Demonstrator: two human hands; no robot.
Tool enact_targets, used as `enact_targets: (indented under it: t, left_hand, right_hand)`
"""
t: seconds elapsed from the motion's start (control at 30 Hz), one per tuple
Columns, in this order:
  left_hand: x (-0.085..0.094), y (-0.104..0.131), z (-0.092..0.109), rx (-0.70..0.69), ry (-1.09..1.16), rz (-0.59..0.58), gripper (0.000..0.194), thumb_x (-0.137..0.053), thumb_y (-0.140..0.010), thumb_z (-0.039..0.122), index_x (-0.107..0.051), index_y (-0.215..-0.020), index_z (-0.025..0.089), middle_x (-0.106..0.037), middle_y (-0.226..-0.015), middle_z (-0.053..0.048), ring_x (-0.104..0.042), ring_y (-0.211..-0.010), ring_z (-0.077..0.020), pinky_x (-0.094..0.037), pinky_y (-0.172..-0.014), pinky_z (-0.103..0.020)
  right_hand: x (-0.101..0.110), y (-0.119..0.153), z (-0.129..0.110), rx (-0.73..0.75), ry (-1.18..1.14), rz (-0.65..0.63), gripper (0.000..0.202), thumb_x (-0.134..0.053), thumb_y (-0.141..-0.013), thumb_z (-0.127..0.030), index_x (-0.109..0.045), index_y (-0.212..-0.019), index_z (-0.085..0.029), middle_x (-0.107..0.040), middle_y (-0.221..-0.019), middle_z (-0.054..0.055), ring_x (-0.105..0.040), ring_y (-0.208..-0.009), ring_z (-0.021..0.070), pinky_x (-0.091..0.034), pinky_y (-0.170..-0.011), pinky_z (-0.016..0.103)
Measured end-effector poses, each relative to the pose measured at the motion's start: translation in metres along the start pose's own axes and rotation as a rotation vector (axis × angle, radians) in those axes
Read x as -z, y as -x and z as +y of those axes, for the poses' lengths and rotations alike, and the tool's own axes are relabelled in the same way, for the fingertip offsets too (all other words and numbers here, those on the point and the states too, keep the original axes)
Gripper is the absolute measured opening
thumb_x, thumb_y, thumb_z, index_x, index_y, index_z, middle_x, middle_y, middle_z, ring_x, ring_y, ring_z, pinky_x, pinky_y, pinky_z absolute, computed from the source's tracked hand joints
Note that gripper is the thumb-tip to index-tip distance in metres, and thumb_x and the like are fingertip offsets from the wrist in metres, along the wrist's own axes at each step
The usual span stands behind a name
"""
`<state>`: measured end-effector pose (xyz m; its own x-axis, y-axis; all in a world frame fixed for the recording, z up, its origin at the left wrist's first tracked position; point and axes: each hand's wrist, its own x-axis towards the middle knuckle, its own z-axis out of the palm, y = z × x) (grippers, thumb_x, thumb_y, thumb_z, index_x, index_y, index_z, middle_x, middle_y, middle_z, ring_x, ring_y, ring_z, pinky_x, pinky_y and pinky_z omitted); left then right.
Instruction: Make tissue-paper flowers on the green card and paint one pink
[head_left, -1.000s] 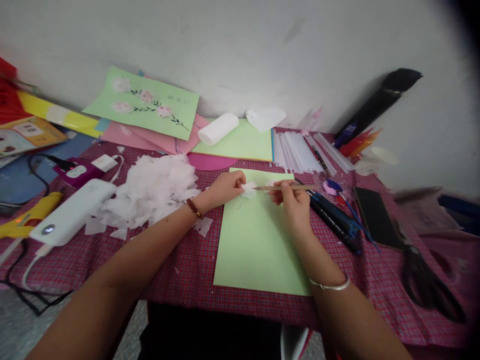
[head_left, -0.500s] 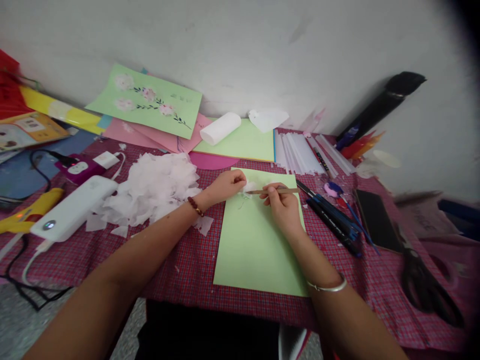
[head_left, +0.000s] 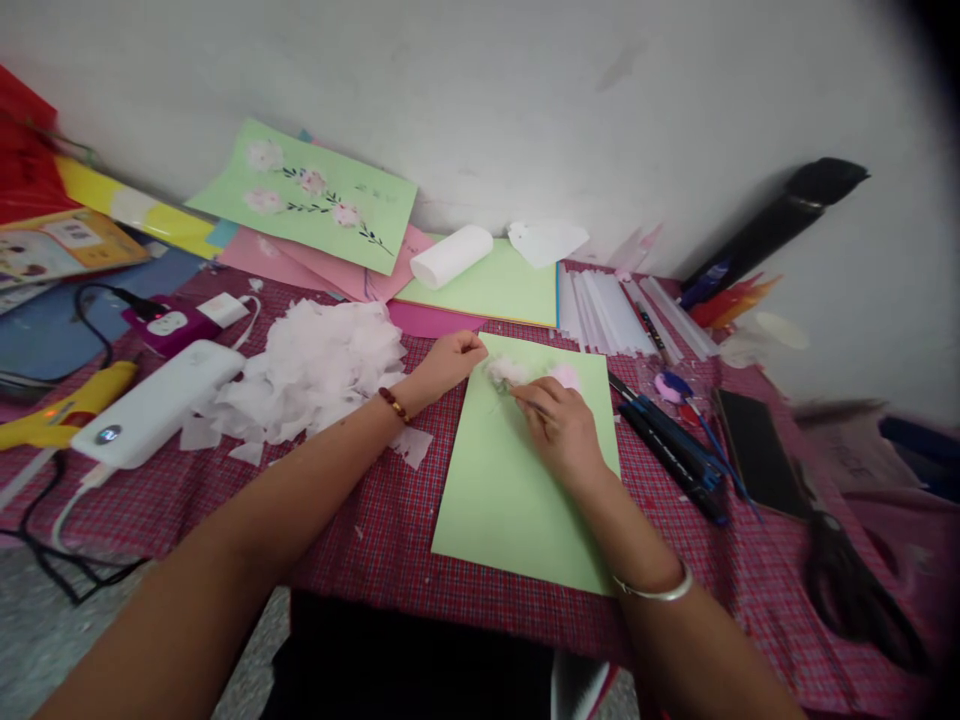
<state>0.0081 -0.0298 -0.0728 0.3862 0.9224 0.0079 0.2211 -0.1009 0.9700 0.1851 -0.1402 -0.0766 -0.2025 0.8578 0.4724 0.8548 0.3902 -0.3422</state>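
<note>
A light green sheet (head_left: 517, 490) lies on the checked tablecloth. Near its top left is a fluffy white paper flower (head_left: 504, 370), and a pale pink tuft (head_left: 564, 375) lies to the right of it. My right hand (head_left: 559, 425) is closed over the sheet, its fingertips at the flower's lower right edge round a thin stick that is mostly hidden. My left hand (head_left: 454, 362) has its fingers pinched together at the sheet's upper left edge; anything between them is too small to make out. Left of that hand is a heap of white paper petals (head_left: 322, 365).
A green card with pink flowers (head_left: 322, 200) leans at the back. A white roll (head_left: 451, 257) lies beside it. Pens (head_left: 667, 450), a black phone (head_left: 761, 450) and scissors (head_left: 855, 590) are on the right; a white power bank (head_left: 157, 400) and yellow glue gun (head_left: 67, 405) are left.
My left hand has moved left, off the flower. My right hand has turned over the sheet, hiding most of the stick, and the pink tuft now shows. The whole view has shifted slightly.
</note>
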Motion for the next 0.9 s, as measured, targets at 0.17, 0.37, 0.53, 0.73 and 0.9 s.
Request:
enact_targets:
  t: [0.17, 0.37, 0.53, 0.73, 0.9]
  left_hand:
    - [0.002, 0.000, 0.002, -0.005, -0.026, -0.042, 0.009, -0.054, -0.079, 0.018, -0.055, -0.071, 0.015, -0.046, -0.060, 0.005, -0.039, -0.056, -0.0088, -0.029, -0.055, -0.024]
    - [0.001, -0.001, 0.006, 0.011, -0.090, -0.065, 0.011, -0.054, -0.079, 0.015, -0.056, -0.068, 0.016, -0.047, -0.057, 0.005, -0.041, -0.054, -0.0089, -0.030, -0.054, -0.024]
    - [0.003, -0.004, 0.003, 0.073, 0.029, -0.091, 0.017, -0.054, -0.084, 0.015, -0.052, -0.068, 0.016, -0.045, -0.053, 0.006, -0.038, -0.047, -0.0070, -0.027, -0.049, -0.023]
    - [0.035, -0.003, 0.038, 0.091, 0.160, -0.201, 0.015, -0.052, -0.090, 0.018, -0.054, -0.075, 0.015, -0.058, -0.066, 0.001, -0.048, -0.051, -0.0045, -0.033, -0.050, -0.020]
    - [0.063, 0.015, 0.066, -0.050, -0.363, -0.554, 0.010, -0.060, -0.072, 0.006, -0.061, -0.075, 0.015, -0.060, -0.063, 0.002, -0.050, -0.054, -0.0080, -0.034, -0.054, -0.022]
  right_hand:
    - [0.003, 0.001, -0.002, 0.067, 0.079, -0.114, 0.024, -0.047, -0.095, -0.016, -0.068, -0.106, -0.023, -0.067, -0.100, 0.008, -0.063, -0.087, 0.0206, -0.041, -0.074, 0.034]
    - [0.014, 0.001, -0.003, -0.018, -0.164, -0.151, 0.023, -0.048, -0.094, -0.019, -0.068, -0.104, -0.024, -0.067, -0.103, 0.008, -0.064, -0.093, 0.0218, -0.047, -0.078, 0.037]
    - [0.018, -0.001, 0.001, -0.375, -0.619, 0.137, 0.029, -0.048, -0.096, -0.043, -0.067, -0.093, -0.021, -0.067, -0.081, 0.004, -0.062, -0.067, 0.0160, -0.050, -0.063, 0.031]
    - [-0.001, 0.001, 0.018, -0.691, -1.045, 0.220, 0.034, -0.061, -0.086, -0.053, -0.068, -0.084, -0.020, -0.066, -0.067, 0.003, -0.057, -0.055, 0.0137, -0.046, -0.053, 0.028]
    - [-0.009, 0.001, 0.023, -0.673, -1.103, 0.156, 0.036, -0.064, -0.082, -0.057, -0.070, -0.081, -0.022, -0.065, -0.065, 0.004, -0.057, -0.055, 0.0148, -0.046, -0.050, 0.029]
